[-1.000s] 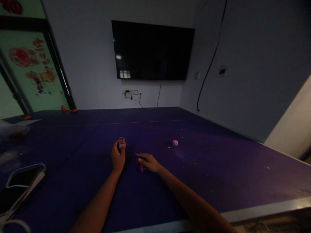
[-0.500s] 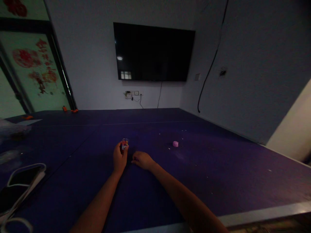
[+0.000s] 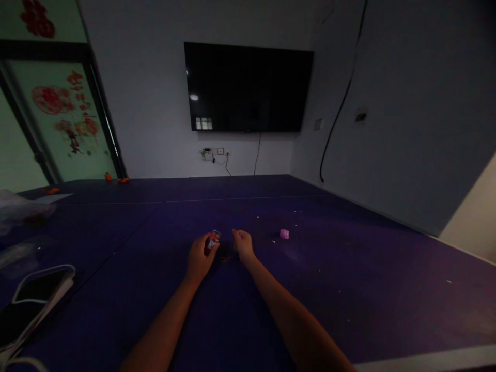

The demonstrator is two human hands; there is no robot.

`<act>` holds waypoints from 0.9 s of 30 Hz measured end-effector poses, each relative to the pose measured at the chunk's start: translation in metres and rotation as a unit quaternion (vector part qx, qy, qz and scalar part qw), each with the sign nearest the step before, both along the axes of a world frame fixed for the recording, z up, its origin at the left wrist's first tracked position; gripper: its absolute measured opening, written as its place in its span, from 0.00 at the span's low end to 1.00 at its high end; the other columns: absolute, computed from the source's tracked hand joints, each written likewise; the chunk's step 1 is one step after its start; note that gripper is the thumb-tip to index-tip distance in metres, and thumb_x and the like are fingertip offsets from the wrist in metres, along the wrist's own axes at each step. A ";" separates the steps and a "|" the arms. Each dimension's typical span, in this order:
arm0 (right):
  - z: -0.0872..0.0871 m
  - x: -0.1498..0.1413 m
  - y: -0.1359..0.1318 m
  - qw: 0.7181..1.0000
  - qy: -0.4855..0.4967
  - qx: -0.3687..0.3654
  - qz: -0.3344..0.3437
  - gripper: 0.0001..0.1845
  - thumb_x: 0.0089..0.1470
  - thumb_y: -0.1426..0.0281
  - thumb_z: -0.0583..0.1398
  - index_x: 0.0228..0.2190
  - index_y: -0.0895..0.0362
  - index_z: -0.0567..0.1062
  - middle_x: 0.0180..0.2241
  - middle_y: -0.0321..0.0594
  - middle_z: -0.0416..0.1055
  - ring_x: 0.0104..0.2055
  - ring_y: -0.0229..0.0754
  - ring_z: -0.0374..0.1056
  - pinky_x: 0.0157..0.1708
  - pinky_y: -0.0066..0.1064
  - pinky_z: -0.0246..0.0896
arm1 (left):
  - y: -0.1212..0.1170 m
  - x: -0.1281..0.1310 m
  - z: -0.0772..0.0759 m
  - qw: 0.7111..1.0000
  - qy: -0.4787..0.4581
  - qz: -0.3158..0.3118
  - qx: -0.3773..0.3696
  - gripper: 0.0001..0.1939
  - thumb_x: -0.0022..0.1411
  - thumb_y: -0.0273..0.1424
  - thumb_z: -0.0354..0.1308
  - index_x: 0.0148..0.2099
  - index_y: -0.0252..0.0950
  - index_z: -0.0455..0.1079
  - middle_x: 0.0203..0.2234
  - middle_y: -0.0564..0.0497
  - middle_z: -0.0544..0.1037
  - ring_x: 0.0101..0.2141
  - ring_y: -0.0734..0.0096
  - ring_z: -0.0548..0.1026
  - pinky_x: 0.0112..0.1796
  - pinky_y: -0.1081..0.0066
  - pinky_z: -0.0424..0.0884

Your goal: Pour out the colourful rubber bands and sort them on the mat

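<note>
Grip of left hand [image 3: 199, 261] pinching colourful item [image 3: 214, 238], right hand [image 3: 244, 246] beside, grip unclear, table edge [image 3: 445, 357] well apart

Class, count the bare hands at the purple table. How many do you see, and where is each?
2. The left hand holds a small colourful item; the right hand is between that item and the pink lump. No others show.

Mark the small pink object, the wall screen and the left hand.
Small pink object [image 3: 284, 234]: head view, visible middle.
Wall screen [image 3: 248, 88]: head view, middle of dark panel.
Left hand [image 3: 199, 261]: head view, back of hand.
</note>
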State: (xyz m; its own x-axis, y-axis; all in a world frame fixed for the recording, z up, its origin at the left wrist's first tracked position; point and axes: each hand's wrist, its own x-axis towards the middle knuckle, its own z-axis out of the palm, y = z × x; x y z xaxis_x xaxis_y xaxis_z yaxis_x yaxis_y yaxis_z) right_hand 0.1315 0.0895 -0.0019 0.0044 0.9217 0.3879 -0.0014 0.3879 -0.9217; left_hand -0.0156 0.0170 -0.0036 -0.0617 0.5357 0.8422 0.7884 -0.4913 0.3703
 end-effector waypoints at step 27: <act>0.043 -0.015 -0.011 0.894 0.415 -0.158 0.062 0.18 0.48 0.63 0.59 0.19 0.54 0.55 0.13 0.24 0.54 0.11 0.27 0.47 0.11 0.21 0.43 | -0.009 0.016 0.000 0.989 0.141 -0.045 -0.001 0.15 0.61 0.38 0.55 0.46 0.37 0.69 0.36 0.43 0.76 0.37 0.58 0.75 0.39 0.60 0.72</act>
